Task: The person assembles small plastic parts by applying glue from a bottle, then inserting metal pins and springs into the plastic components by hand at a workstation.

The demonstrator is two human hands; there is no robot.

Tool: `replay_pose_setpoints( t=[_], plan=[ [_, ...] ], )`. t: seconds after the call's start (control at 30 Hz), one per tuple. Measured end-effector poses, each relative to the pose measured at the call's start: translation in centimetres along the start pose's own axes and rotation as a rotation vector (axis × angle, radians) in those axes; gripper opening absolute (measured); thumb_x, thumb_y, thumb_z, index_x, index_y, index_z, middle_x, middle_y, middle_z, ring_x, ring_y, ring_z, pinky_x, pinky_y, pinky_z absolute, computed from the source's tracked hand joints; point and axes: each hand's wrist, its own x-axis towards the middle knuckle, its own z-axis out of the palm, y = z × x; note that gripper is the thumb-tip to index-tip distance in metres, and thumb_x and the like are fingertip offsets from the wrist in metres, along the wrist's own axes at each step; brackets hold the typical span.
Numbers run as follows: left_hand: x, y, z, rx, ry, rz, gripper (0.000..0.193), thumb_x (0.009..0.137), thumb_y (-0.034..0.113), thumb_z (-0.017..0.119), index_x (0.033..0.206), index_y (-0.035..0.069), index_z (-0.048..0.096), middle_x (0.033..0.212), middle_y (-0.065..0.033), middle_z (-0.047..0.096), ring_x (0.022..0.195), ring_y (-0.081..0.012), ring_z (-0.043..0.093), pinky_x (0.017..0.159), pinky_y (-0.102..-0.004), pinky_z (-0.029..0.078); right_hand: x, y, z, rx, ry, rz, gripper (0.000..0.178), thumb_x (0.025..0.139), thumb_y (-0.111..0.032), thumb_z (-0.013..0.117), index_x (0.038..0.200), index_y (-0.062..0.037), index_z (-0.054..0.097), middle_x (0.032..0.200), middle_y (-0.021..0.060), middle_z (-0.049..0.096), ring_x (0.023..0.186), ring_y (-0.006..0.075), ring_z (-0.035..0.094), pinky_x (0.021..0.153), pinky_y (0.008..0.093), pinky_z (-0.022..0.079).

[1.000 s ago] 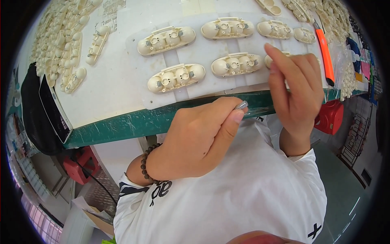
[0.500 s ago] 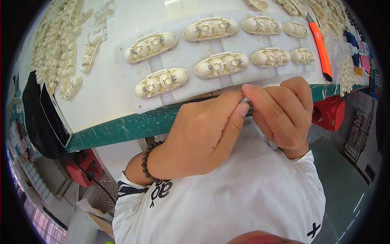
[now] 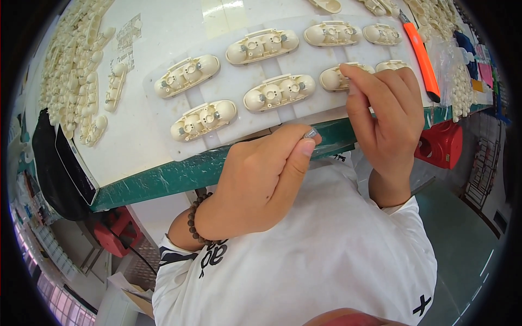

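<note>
My left hand [image 3: 258, 182] is held in front of the table edge, its thumb and forefinger pinching a small grey metal piece [image 3: 310, 133]. My right hand [image 3: 387, 111] is raised over the near right part of a white board [image 3: 239, 73]. Its thumb and forefinger come close together beside a cream plastic housing [image 3: 333, 79], which the fingers partly cover. Whatever may be between those fingertips cannot be made out. Two rows of such housings lie on the board, among them a front-row housing [image 3: 279, 92] with round cups and small grey metal bits at its ends.
Heaps of cream housings [image 3: 73, 70] cover the table's left side, with more at the far right. An orange-handled cutter knife [image 3: 423, 62] lies right of the board. A phone-like dark device [image 3: 76, 165] rests at the left edge. Red stools [image 3: 441, 145] stand below the green table edge [image 3: 157, 182].
My hands have parted: the right has moved up and away to a front-row housing, while the left keeps the metal piece. The whole view has shifted slightly.
</note>
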Motion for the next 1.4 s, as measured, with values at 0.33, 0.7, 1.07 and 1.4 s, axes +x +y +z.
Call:
replay_pose_setpoints(
  t=[0.33,0.7,1.07,1.4],
  plan=[
    [0.5,0.2,0.4,0.055,-0.030,0.055,0.011,0.094,0.008,0.050,0.092,-0.002,0.055,0.066,-0.0164,0.057,0.056,-0.0350,0.056,0.050,-0.0396,0.043,-0.8,-1.8,-1.7,0.222,-0.176,-0.046,0.038,0.062,0.005,0.068,0.099,0.0013,0.069,0.073,0.0060,0.058,0.063,0.0208,0.047,0.054,0.0296,0.037],
    [2.1,0.5,1.4,-0.019,-0.066,0.072,0.013,0.093,0.007,0.050,0.083,0.000,0.050,0.065,-0.0170,0.054,0.057,-0.0372,0.054,0.049,-0.0421,0.040,-1.3,-0.5,-1.7,0.086,-0.077,-0.227,0.040,0.052,-0.007,0.067,0.090,0.0018,0.067,0.068,0.0022,0.054,0.055,0.0165,0.046,0.046,0.0277,0.033],
    [2.0,-0.4,1.2,-0.149,-0.141,0.078,0.023,0.099,0.015,0.045,0.102,-0.001,0.061,0.056,-0.0024,0.052,0.048,-0.0082,0.051,0.046,-0.0229,0.039,-0.9,2.3,-1.7,-0.080,0.000,0.019,0.034,0.062,0.005,0.069,0.096,-0.0002,0.068,0.069,0.0062,0.056,0.063,0.0221,0.050,0.053,0.0330,0.040],
    [2.5,0.3,1.3,-0.079,-0.201,0.059,0.011,0.094,0.007,0.051,0.089,-0.002,0.053,0.067,-0.0165,0.057,0.056,-0.0357,0.056,0.049,-0.0393,0.043,-1.8,-0.6,-2.2,0.184,-0.125,-0.133,0.043,0.054,-0.006,0.068,0.096,0.0022,0.068,0.070,0.0039,0.056,0.060,0.0178,0.051,0.050,0.0286,0.037]
  ],
)
